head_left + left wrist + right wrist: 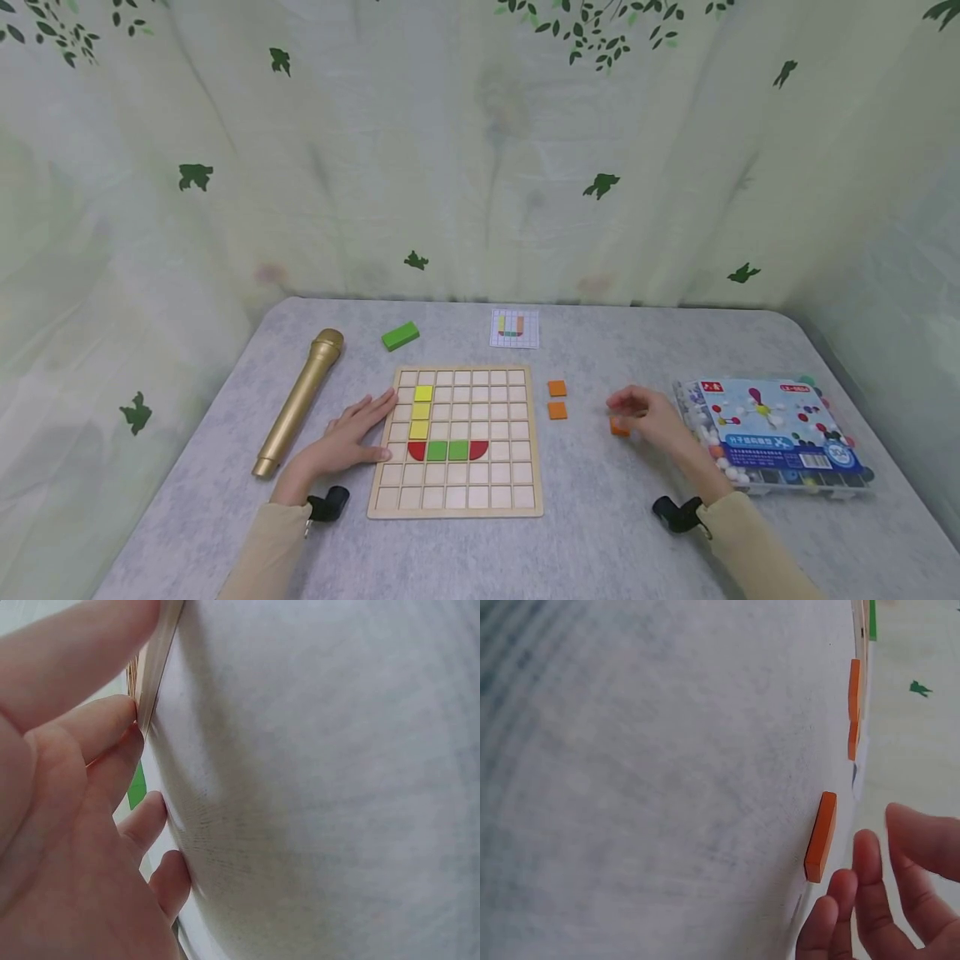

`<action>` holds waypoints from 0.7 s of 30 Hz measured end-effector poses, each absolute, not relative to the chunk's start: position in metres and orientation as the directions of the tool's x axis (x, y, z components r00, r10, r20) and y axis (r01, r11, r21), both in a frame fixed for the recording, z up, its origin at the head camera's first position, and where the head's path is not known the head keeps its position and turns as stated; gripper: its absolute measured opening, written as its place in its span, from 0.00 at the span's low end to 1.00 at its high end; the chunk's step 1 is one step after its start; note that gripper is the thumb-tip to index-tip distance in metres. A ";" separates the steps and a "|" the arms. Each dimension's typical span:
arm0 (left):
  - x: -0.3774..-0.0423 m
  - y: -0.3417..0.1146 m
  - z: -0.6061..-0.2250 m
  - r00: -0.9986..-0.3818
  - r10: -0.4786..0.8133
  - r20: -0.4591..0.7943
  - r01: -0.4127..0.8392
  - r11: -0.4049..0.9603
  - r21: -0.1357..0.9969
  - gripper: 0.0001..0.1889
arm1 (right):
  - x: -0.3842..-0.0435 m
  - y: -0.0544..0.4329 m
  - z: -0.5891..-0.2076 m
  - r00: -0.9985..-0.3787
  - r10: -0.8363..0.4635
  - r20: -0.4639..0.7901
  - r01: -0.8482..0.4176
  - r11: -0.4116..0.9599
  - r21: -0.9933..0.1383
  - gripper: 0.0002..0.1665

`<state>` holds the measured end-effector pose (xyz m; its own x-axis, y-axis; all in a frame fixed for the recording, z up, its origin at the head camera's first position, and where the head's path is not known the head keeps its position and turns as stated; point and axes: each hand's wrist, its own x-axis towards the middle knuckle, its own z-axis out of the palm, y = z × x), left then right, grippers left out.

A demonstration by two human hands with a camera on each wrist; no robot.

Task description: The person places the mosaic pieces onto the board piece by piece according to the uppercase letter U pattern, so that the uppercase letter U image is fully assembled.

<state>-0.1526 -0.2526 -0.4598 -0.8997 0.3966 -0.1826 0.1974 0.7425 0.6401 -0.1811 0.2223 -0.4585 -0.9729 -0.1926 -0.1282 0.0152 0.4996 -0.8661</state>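
Observation:
My left hand (350,440) lies spread at the left edge of a wooden grid board (537,467), its fingertips on the frame. In the left wrist view, its fingers (112,724) touch the board's side. On the board stand three yellow square tiles (421,411) in a column. Below them, two green squares (447,451) sit between red quarter-round tiles (478,451). My right hand (654,417) hovers over an orange tile (618,427), fingers loosely bent and holding nothing. That orange tile (821,838) lies on the table beneath the fingers. Two more orange tiles (557,400) lie right of the board.
A small pattern card (515,328) lies behind the board, with a green block (401,336) to its left. The gold microphone-shaped tube (300,404) lies on the left. A clear-sided box of molecule model parts (780,433) stands close to the right forearm.

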 end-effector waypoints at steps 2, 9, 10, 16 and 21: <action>-0.152 -0.252 -0.460 -0.900 0.396 -0.182 0.198 0.744 0.639 0.46 | -0.181 0.222 -0.460 -0.975 -0.173 -0.142 0.030 0.526 -0.850 0.14; -0.151 -0.252 -0.459 -0.900 0.397 -0.178 0.204 0.747 0.633 0.46 | -0.180 0.219 -0.464 -0.973 -0.189 -0.132 -0.017 0.631 -0.776 0.17; -0.151 -0.252 -0.459 -0.900 0.397 -0.177 0.205 0.746 0.633 0.46 | -0.179 0.218 -0.464 -0.973 -0.193 -0.127 -0.026 0.639 -0.769 0.17; -0.151 -0.251 -0.458 -0.899 0.401 -0.175 0.207 0.742 0.638 0.45 | -0.178 0.213 -0.460 -0.973 -0.198 -0.116 -0.045 0.659 -0.751 0.15; -0.152 -0.251 -0.460 -0.898 0.405 -0.174 0.207 0.736 0.644 0.45 | -0.179 0.208 -0.458 -0.968 -0.233 -0.097 -0.073 0.627 -0.776 0.12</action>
<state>-0.1521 -0.2506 -0.4598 -0.8975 0.4051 -0.1742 0.2072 0.7360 0.6445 -0.1792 0.2081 -0.4581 -0.9676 -0.2332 -0.0969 -0.0735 0.6270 -0.7755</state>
